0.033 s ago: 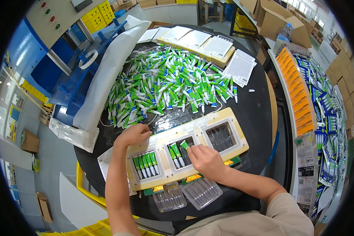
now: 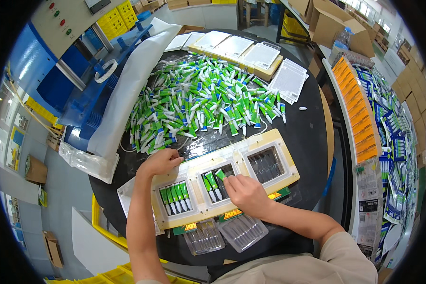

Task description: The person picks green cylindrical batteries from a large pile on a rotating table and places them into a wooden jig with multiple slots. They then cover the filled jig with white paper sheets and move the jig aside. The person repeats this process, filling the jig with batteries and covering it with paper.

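Note:
A cream-coloured frame (image 2: 204, 207) with three windows lies across the near part of the round black table. Clear blister trays sit in its windows. Several green-and-white tubes (image 2: 177, 196) stand side by side in the left window. Two more tubes (image 2: 212, 185) lie in the middle window, while the right blister tray (image 2: 266, 165) holds no tubes. My right hand (image 2: 252, 196) pinches a green tube (image 2: 220, 174) over the middle window. My left hand (image 2: 162, 162) is curled at the frame's far left edge; what its fingers hold, if anything, is hidden.
A heap of loose tubes (image 2: 199, 99) covers the table beyond the frame. Behind it rests another cream frame (image 2: 265, 71) with white cards. Two clear blister packs (image 2: 243, 233) lie at the near edge. Blue machinery (image 2: 83, 111) stands left; a bin of packaged goods (image 2: 388, 142) stands right.

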Action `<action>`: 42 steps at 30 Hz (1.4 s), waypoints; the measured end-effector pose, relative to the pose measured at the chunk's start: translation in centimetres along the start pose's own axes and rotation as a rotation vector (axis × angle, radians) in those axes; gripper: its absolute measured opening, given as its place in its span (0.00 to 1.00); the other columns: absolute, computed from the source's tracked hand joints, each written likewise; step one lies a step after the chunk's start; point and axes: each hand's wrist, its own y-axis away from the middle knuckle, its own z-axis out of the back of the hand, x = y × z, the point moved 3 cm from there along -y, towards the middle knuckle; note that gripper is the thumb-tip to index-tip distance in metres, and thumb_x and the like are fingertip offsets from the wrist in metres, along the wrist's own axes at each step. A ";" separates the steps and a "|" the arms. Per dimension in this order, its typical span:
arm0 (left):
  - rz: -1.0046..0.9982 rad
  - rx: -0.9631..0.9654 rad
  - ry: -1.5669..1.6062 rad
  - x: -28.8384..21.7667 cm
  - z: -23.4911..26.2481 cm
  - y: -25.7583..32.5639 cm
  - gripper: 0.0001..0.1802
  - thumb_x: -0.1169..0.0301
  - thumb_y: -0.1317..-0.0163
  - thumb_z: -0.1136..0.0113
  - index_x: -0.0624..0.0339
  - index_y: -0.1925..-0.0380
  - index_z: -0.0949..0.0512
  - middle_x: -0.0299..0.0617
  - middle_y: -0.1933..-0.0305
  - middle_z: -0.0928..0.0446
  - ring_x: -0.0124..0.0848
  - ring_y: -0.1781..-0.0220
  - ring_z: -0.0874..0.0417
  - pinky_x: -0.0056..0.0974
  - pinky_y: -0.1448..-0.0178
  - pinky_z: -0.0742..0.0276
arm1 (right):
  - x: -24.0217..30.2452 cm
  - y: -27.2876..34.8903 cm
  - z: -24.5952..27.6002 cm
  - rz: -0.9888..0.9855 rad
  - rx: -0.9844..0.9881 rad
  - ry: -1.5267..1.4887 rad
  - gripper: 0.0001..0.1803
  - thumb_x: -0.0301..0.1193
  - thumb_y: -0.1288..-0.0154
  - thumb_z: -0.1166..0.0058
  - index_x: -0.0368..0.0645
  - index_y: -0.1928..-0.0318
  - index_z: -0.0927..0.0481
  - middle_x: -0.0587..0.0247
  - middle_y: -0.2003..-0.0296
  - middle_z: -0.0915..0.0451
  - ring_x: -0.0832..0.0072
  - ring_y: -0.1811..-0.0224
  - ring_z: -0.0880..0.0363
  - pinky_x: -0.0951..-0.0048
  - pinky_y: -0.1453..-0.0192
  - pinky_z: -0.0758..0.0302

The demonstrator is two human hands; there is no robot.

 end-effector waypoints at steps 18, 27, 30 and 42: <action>-0.281 -0.509 -0.371 -12.7 -12.0 11.1 0.33 0.65 0.33 0.35 0.65 0.31 0.30 0.47 0.24 0.31 0.40 0.21 0.32 0.61 0.15 0.53 | 0.9 0.6 -2.3 -0.254 0.193 -0.257 0.20 0.23 0.46 0.39 0.30 0.51 0.21 0.54 0.61 0.22 0.62 0.54 0.19 0.69 0.55 0.17; -0.265 -0.397 -0.412 -11.9 -11.9 10.7 0.37 0.53 0.29 0.41 0.60 0.26 0.34 0.43 0.20 0.37 0.36 0.19 0.36 0.63 0.15 0.57 | 1.1 0.1 -3.3 -0.363 0.226 -0.273 0.16 0.26 0.42 0.38 0.31 0.53 0.20 0.52 0.62 0.21 0.60 0.57 0.16 0.66 0.57 0.16; -0.255 -0.394 -0.373 -11.8 -11.6 10.8 0.38 0.51 0.29 0.40 0.59 0.26 0.35 0.43 0.20 0.37 0.36 0.19 0.37 0.64 0.15 0.57 | -2.0 -1.2 -2.9 -0.428 0.230 -0.379 0.13 0.29 0.35 0.39 0.34 0.54 0.17 0.49 0.64 0.18 0.56 0.61 0.15 0.57 0.58 0.18; -0.309 -0.518 -0.328 -14.2 -11.8 12.4 0.32 0.59 0.36 0.31 0.56 0.34 0.27 0.43 0.27 0.29 0.39 0.23 0.30 0.65 0.17 0.53 | -15.6 -9.9 -10.8 -0.578 0.259 0.076 0.06 0.29 0.45 0.30 0.39 0.69 0.13 0.47 0.69 0.13 0.50 0.64 0.11 0.54 0.59 0.14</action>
